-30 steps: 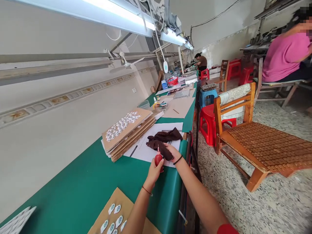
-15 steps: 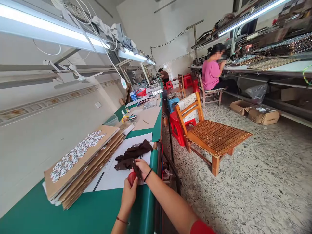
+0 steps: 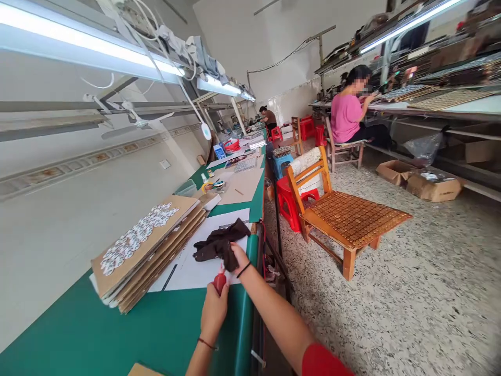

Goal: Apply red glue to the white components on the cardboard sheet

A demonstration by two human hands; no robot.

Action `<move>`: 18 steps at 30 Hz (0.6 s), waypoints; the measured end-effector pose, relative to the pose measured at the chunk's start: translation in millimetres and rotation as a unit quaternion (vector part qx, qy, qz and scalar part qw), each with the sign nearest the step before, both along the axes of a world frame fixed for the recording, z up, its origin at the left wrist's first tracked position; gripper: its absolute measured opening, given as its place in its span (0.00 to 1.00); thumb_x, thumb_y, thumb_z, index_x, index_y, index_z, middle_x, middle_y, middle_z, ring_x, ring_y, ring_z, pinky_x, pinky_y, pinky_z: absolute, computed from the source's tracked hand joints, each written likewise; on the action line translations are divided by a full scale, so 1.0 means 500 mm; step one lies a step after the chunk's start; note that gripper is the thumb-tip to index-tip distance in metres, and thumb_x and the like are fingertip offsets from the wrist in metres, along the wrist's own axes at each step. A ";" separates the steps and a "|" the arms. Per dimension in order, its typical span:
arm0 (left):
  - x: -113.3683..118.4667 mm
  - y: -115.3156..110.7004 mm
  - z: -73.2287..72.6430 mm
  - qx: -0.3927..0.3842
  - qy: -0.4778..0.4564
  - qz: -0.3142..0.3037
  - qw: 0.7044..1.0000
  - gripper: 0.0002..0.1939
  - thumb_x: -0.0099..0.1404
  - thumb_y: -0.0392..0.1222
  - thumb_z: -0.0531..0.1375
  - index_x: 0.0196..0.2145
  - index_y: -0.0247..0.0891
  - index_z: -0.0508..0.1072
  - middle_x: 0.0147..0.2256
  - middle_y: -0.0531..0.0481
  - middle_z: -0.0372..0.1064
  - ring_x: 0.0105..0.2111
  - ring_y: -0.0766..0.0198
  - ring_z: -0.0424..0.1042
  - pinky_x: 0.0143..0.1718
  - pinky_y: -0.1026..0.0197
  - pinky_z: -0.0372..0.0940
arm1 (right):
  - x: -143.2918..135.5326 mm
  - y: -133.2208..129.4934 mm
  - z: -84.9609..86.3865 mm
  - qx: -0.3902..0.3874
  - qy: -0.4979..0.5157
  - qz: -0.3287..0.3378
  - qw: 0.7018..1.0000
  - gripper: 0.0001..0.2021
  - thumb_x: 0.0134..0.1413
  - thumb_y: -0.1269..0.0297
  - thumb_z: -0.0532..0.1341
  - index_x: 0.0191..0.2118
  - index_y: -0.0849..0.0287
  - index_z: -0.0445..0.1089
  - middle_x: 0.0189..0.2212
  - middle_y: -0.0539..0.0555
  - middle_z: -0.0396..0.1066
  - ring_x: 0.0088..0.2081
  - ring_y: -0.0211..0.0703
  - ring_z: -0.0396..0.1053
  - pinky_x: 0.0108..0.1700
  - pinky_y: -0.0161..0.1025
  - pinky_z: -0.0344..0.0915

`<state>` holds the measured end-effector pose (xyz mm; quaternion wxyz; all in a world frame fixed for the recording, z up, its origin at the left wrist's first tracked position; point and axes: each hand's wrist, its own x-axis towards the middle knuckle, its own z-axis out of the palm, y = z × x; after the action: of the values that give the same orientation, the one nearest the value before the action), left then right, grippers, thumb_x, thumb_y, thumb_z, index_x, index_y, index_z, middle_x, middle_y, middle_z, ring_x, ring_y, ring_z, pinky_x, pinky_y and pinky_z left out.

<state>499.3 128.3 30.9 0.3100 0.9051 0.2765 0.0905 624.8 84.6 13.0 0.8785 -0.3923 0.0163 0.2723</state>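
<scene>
My left hand [image 3: 214, 309] is closed around a small red squeeze bottle [image 3: 219, 282]. Its pale narrow tip points away from me, close to the near edge of a dark brown cloth piece [image 3: 213, 249]. With closed fingers, my right hand [image 3: 240, 259] grips the right end of that cloth, which hangs down a little there. The rest of the cloth lies crumpled on a white printed sheet [image 3: 180, 266] on the green table. Whether the tip touches the cloth, I cannot tell.
Left of the sheet stands a stack of cardboard sheets [image 3: 183, 230] topped with white oval pieces [image 3: 136, 240]. Scissors and tape [image 3: 213, 185] lie farther along the green table [image 3: 97, 334]. To the right is a wooden chair [image 3: 344, 224]; beyond it a person in pink [image 3: 346, 117] sits.
The red bottle has drawn back slightly from the cloth, so its tip now shows. My right hand still holds the cloth's end. The whole view has shifted a little.
</scene>
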 end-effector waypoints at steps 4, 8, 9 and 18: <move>-0.088 -0.026 0.041 -0.033 -0.084 0.027 0.996 0.18 0.57 0.56 0.54 0.36 0.38 0.61 0.30 0.48 0.65 0.31 0.56 0.66 0.36 0.56 0.60 | -0.012 -0.007 -0.022 -0.079 -0.052 0.016 0.995 0.16 0.59 0.59 0.56 0.49 0.63 0.62 0.46 0.57 0.63 0.44 0.43 0.65 0.45 0.45 0.67; -0.214 -0.069 0.107 -0.074 -0.166 0.057 0.982 0.18 0.60 0.55 0.53 0.40 0.38 0.63 0.33 0.50 0.65 0.32 0.63 0.65 0.36 0.62 0.60 | -0.025 -0.009 -0.051 -0.181 -0.141 0.055 0.972 0.16 0.59 0.59 0.56 0.49 0.63 0.62 0.46 0.57 0.63 0.44 0.43 0.65 0.45 0.45 0.67; -0.250 -0.081 0.120 -0.086 -0.178 0.066 0.978 0.18 0.60 0.56 0.53 0.40 0.38 0.64 0.32 0.50 0.65 0.31 0.64 0.64 0.34 0.64 0.60 | -0.029 -0.010 -0.056 -0.207 -0.171 0.063 0.961 0.16 0.59 0.59 0.56 0.49 0.63 0.62 0.46 0.57 0.63 0.44 0.43 0.65 0.45 0.45 0.67; -0.580 -0.144 0.162 -0.252 -0.323 0.190 0.892 0.21 0.58 0.52 0.59 0.46 0.38 0.62 0.40 0.47 0.63 0.39 0.62 0.63 0.41 0.63 0.58 | -0.185 -0.090 -0.018 -0.364 -0.467 0.033 0.805 0.14 0.57 0.60 0.54 0.45 0.62 0.68 0.45 0.66 0.64 0.49 0.51 0.61 0.54 0.52 0.53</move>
<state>209.4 56.2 112.0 0.5771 0.6473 0.3412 0.3627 532.5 39.6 4.2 0.5631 -0.7634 -0.3109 0.0588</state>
